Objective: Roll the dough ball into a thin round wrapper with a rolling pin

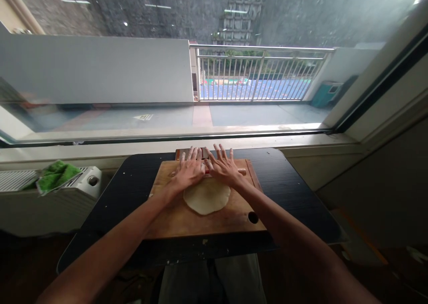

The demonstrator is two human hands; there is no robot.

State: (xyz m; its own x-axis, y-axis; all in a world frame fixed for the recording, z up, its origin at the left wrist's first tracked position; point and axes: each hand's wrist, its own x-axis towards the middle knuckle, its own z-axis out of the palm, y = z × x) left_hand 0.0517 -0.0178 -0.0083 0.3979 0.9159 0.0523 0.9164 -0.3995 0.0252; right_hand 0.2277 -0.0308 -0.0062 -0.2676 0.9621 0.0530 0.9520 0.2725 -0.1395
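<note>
Clock face centred on the dough, 12 toward the window, 6 toward the person.

Dough (206,197): pale, flat, roughly round sheet, middle of the wooden board (177,221); its 12 o'clock edge runs out of sight under the hands. Board lies on the black bench (292,197), long side square to the person, likely so both arms reach it evenly.

Rolling pin (242,171) lies crosswise, 9 to 3, at the dough's 12 o'clock side. Most of it is covered; a handle end shows at about 2 o'clock, a bit of red between the palms.

Left hand (191,170) at 11, right hand (222,165) at 1, both palm down over the pin. Grip: fingers spread and pointing to 12, not wrapped round anything. Judgement: flat palms leave a round pin free to turn, and two hands side by side share the pressure along it. Thumbs close together; cannot tell if they touch. Fingertips whitened, perhaps by flour against sticking. Arms long and nearly straight, which would let body weight help.

Dark hole (253,217) at 4 o'clock, near the board's corner; reads as a hanging or carrying hole. Small brown-framed object (180,154) at 11, beyond the board, partly hidden; cannot tell what. Green cloth (60,175) at 9, draped over the white radiator (63,208), perhaps to dry.
</note>
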